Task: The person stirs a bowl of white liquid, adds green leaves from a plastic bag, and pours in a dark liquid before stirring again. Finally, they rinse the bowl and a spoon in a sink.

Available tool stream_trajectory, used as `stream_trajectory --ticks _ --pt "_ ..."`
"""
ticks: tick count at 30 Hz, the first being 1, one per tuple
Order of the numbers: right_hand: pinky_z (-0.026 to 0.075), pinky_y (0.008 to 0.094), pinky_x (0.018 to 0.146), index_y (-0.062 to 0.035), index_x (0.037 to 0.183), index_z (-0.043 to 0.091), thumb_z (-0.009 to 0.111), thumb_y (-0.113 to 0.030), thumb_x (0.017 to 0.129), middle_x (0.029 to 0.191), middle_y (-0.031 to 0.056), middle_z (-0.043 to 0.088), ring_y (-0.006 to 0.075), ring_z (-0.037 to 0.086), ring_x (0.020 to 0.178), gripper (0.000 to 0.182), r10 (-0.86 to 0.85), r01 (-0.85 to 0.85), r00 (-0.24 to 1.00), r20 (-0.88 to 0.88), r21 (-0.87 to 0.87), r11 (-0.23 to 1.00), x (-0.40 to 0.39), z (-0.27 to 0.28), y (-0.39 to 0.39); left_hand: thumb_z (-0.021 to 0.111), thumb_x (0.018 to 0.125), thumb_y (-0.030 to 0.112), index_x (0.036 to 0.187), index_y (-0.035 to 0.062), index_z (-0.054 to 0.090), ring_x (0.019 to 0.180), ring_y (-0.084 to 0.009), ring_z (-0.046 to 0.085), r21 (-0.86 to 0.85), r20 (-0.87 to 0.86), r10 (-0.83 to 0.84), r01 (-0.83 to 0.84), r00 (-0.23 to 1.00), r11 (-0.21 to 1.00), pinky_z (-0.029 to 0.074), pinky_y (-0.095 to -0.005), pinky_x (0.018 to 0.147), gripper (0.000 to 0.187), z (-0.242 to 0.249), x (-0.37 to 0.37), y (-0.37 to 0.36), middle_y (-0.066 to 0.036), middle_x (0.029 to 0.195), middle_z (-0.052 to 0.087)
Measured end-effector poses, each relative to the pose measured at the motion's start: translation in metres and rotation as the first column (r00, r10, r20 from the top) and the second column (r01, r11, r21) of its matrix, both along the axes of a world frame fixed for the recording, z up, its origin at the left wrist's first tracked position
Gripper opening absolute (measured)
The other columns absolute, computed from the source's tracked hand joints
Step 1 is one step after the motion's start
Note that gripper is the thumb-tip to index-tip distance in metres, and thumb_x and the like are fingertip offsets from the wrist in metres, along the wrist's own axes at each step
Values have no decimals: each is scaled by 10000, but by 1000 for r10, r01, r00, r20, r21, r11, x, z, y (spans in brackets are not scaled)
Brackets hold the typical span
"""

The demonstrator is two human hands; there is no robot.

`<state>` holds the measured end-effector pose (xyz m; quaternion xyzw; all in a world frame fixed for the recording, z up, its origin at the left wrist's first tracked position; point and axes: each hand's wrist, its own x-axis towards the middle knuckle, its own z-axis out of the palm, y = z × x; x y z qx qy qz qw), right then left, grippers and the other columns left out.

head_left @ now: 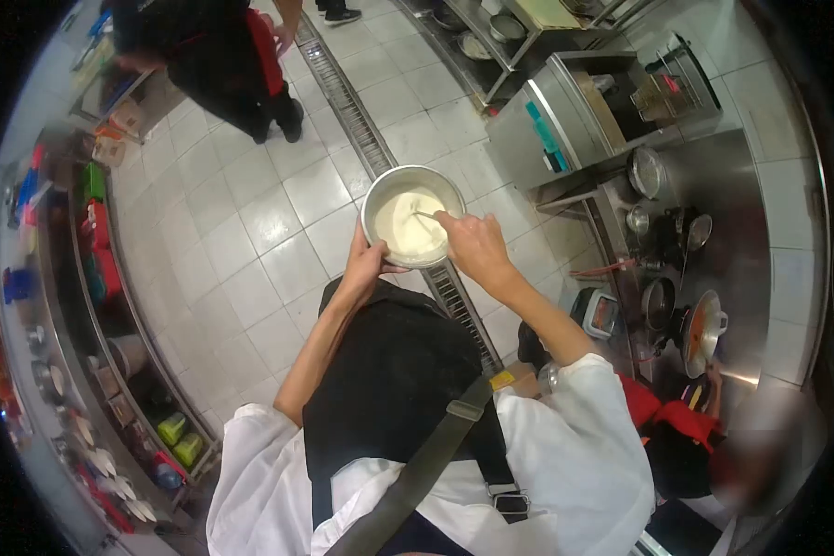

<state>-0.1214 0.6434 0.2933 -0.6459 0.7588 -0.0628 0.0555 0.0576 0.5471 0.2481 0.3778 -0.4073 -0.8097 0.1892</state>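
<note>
A round metal bowl (372,228) with a pale, creamy mixture (406,228) in it is held up in front of my body, above the tiled floor. My left hand (369,262) grips its lower left side, with the thumb at the rim and the other fingers underneath. Over the bowl's right side, my right hand (473,243) is closed round the handle of a metal utensil (424,214). The utensil's far end dips into the mixture, so its shape is hidden.
A person in dark clothes (218,69) stands at the upper left. Another person in red and black (672,431) is at the lower right, beside a stove with pans (701,334). Shelves (130,343) line the left side. A drain grate (343,88) crosses the floor.
</note>
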Motion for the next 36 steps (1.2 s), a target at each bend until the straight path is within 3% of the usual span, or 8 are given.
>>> stream_trajectory --ticks 4,8,11,19,21,29,32,36 --pt "490 470 592 -124 1043 668 554 -55 767 680 156 654 337 654 647 307 -32 17 985 167 86 996 -54 -2 -63 369 815 -81 1516 187 101 907 -275 669 47 -16 -68 68 998 997 624 -337 579 797 -11 -61 -85 -205 1270 496" --pt "489 474 594 -116 1062 670 558 -61 770 686 167 648 357 646 660 317 -272 266 962 23 157 951 -117 6 -121 376 810 -74 1521 188 91 904 -281 665 34 -28 -163 164 986 986 625 -341 593 810 -17 -128 -161 -205 1272 493" --pt "503 471 622 -116 1126 674 541 -47 764 717 188 650 379 640 679 391 -246 245 945 213 33 969 -149 -7 -160 379 811 -76 1523 190 78 883 -274 670 72 20 -272 270 962 960 623 -329 587 817 -10 -178 -206 -214 1285 484" --pt "523 486 685 -81 987 716 560 -36 749 725 219 656 355 674 718 289 -561 549 806 190 116 828 -292 -14 -252 380 827 -87 1491 163 144 934 -281 666 80 41 -388 384 921 920 620 -315 573 748 -22 -341 -311 -199 1292 492" --pt "526 479 692 -65 957 709 566 -27 737 735 211 662 359 674 730 265 -405 434 860 310 -28 901 -338 -35 -279 380 837 -78 1479 157 156 901 -270 675 11 -6 -402 402 916 916 629 -309 588 720 -33 -392 -340 -191 1278 511" --pt "527 466 702 -39 898 712 575 -24 745 776 210 668 372 671 766 206 -572 577 786 234 51 815 -515 -34 -379 367 829 -99 1487 170 155 985 -279 644 6 98 -394 396 914 918 622 -322 625 742 -23 -571 -438 -175 1287 501" --pt "533 459 703 -49 888 712 574 -25 757 807 200 678 366 676 780 192 -409 451 855 318 -70 890 -577 -28 -412 370 816 -104 1492 170 143 974 -283 643 15 50 -379 379 924 925 624 -339 631 764 -28 -636 -471 -186 1291 487" --pt "535 461 723 -59 960 709 553 -18 782 853 190 689 350 681 808 241 -574 547 799 179 179 818 -656 -20 -442 377 812 -98 1495 167 134 997 -303 635 15 50 -378 378 924 926 626 -363 655 772 -39 -723 -511 -194 1304 475"
